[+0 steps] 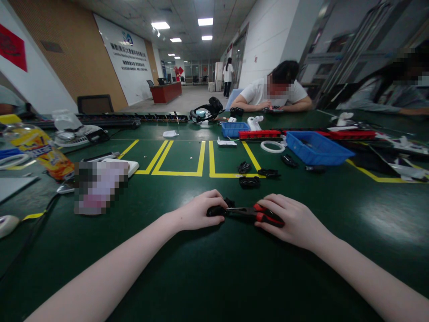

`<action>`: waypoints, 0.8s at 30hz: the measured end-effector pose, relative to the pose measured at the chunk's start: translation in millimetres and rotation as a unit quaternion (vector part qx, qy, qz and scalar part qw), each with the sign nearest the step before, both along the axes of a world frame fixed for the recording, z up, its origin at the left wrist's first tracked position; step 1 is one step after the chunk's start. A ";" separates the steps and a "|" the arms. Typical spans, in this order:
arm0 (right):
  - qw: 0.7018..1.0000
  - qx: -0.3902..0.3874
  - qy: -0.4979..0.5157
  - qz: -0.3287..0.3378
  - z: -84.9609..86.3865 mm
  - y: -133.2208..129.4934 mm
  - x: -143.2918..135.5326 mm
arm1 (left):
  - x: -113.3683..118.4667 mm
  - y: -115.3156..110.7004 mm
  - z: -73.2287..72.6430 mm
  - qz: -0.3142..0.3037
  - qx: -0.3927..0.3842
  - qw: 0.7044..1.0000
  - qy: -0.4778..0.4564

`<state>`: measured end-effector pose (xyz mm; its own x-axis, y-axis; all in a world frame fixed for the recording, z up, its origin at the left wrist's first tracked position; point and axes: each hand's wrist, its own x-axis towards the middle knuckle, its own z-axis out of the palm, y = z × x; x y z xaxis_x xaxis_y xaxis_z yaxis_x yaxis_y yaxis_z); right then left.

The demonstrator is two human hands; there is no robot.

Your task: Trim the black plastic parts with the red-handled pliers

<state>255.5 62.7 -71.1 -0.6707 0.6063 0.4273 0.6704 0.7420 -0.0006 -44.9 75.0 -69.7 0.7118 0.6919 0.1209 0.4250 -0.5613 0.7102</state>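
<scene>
In my right hand [284, 217] is a pair of pliers [248, 213] with red and black handles, its long jaws pointing left. The fingers are wrapped round the handles. My left hand [206, 210] is closed on a small black part [216, 210], low over the green table. The plier tips meet this part at its right side; whether they grip it I cannot tell. Just beyond the hands lie several similar black pieces, among them one black piece [250, 181] on the yellow tape and another black piece [244, 167] behind it.
A blue bin [318, 150] and a smaller blue bin [234, 129] stand at the back. A white ring [272, 146] lies between them. To the left are a drink bottle [40, 150] and a phone-like item [100, 185]. Across the table [187, 277] a person [275, 89] leans over.
</scene>
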 end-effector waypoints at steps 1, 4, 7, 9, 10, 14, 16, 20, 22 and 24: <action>1.000 0.003 -0.005 0.000 0.1 0.1 0.1 | 0.9 -0.4 -1.0 0.004 0.008 1.000 0.000; 1.000 0.007 -0.014 0.001 -0.5 0.5 0.9 | 2.6 -1.2 -4.0 0.010 0.028 1.000 0.002; 1.000 0.006 -0.014 0.001 -1.9 0.6 1.5 | 3.0 -1.9 -5.8 0.015 0.036 0.999 -0.001; 1.000 0.001 -0.009 0.002 -2.9 0.5 1.8 | 2.9 -2.4 -5.9 0.020 0.036 0.999 -0.004; 1.000 -0.003 -0.005 0.003 -3.4 0.5 1.9 | 2.9 -2.7 -5.8 0.023 0.034 0.999 -0.005; 1.000 -0.021 0.011 -0.002 -5.6 0.9 2.5 | 3.6 -2.5 -5.9 0.036 0.026 0.999 -0.012; 0.999 -0.032 0.021 -0.006 -7.0 1.5 2.7 | 4.4 -1.6 -7.4 0.046 0.023 0.999 -0.016; 0.998 -0.048 0.035 -0.009 -8.8 2.4 2.2 | 6.1 0.4 -11.5 0.066 0.028 0.997 -0.027; 0.998 -0.053 0.034 -0.009 -8.1 2.3 1.1 | 6.8 0.3 -12.6 0.074 0.034 0.996 -0.031; 0.998 -0.057 0.030 -0.011 -6.6 1.8 -0.2 | 7.2 -0.6 -12.7 0.079 0.042 0.995 -0.030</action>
